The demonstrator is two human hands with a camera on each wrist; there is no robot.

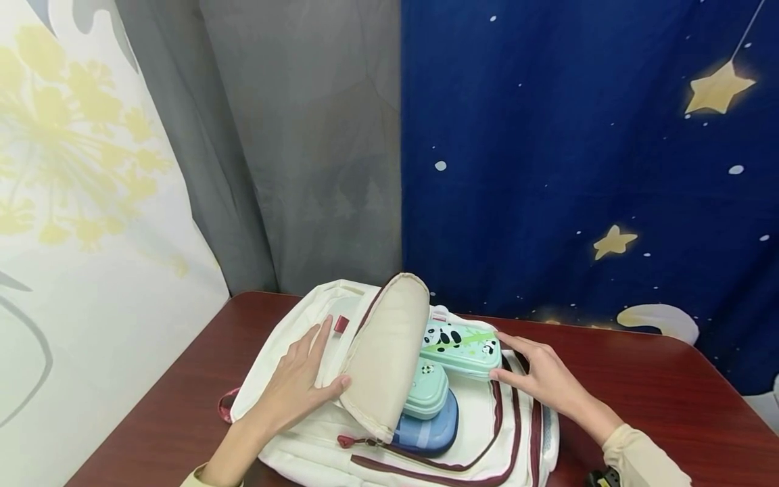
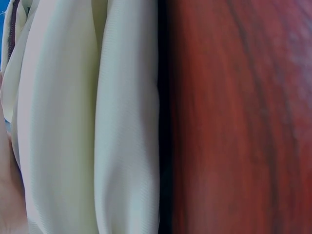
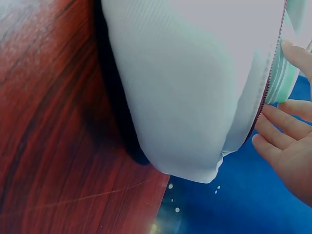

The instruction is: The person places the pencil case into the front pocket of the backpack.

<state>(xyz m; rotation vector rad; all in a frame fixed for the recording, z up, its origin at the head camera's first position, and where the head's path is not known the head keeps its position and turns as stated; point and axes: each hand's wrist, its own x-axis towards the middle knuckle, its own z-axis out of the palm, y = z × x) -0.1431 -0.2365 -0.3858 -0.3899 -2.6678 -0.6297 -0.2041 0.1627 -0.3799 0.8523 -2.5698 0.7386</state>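
Note:
A white backpack (image 1: 304, 433) with dark red zips lies on the table, its front pocket flap (image 1: 392, 358) folded back. In the head view, my left hand (image 1: 297, 379) rests on the pack beside the flap, fingers extended and thumb at the flap's edge. My right hand (image 1: 541, 372) spans the right end of a mint panda pencil case (image 1: 459, 345), thumb at its near edge and fingertips at the far one. That case lies partly in the pocket opening. Below it sit a smaller mint case (image 1: 429, 389) and a blue case (image 1: 431, 429), both partly hidden by the flap.
The dark red wooden table (image 1: 645, 379) extends on both sides of the pack. Grey (image 1: 310, 135) and starry blue curtains (image 1: 548, 169) hang behind. A dark red zip pull (image 1: 345, 441) lies at the pocket's near corner.

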